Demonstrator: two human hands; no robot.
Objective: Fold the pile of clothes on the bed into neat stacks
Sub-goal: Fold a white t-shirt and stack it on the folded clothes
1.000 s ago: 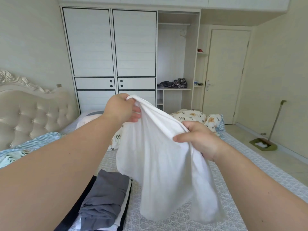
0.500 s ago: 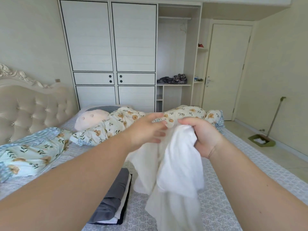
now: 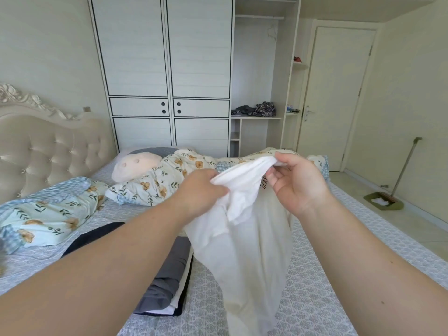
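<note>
White panelled wardrobe (image 3: 167,69) is filling the far wall, its doors shut and its open bay on the right showing a shelf (image 3: 256,116) that is carrying a heap of dark clothes (image 3: 254,109); higher, a narrow side shelf is holding something small and red (image 3: 297,59), too small to make out. Below it the bed (image 3: 315,275) is stretching toward the camera under a grey-patterned cover, with a tufted cream headboard (image 3: 48,146) on the left. A floral quilt (image 3: 169,175) is lying rumpled across the far end, beside a pale pink pillow (image 3: 135,166), and a floral pillow (image 3: 46,214) is resting near the headboard. On the floor at the right a green dustpan (image 3: 384,202) is holding a bit of white litter, with a broom handle rising from it.

Near the bed's front edge a folded stack (image 3: 167,282) is sitting, grey on top, white and dark layers beneath, partly hidden by the left forearm. Above the cover, just right of that stack, a white garment (image 3: 247,251) is hanging in the air. The left hand (image 3: 201,192) is closed, pinching its upper edge, and the right hand (image 3: 297,183) is gripping the same edge between thumb and fingers, with the cloth stretched between them. Small dark lettering is showing near the right hand.
</note>
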